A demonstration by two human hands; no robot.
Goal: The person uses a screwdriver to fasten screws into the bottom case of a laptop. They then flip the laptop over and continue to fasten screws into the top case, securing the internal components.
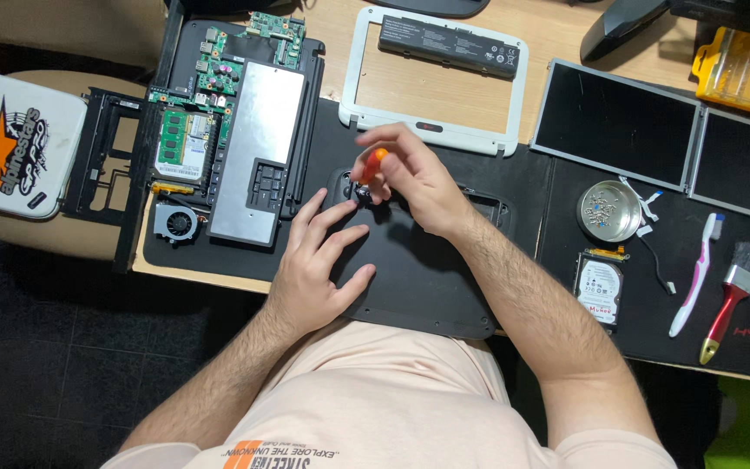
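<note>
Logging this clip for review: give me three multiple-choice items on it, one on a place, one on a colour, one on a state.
1. Where is the round metal dish of screws?
A. right of the hands
B. on the circuit board
C. on the floor

2. What colour is the screwdriver handle?
A. blue
B. orange
C. green

3. What is the left hand doing?
A. holding a brush
B. hanging off the desk
C. lying flat on the black panel

Key: 1 A, it sits above the hard drive; 2 B, orange shows in the right hand; 3 C, fingers spread on it.
</note>
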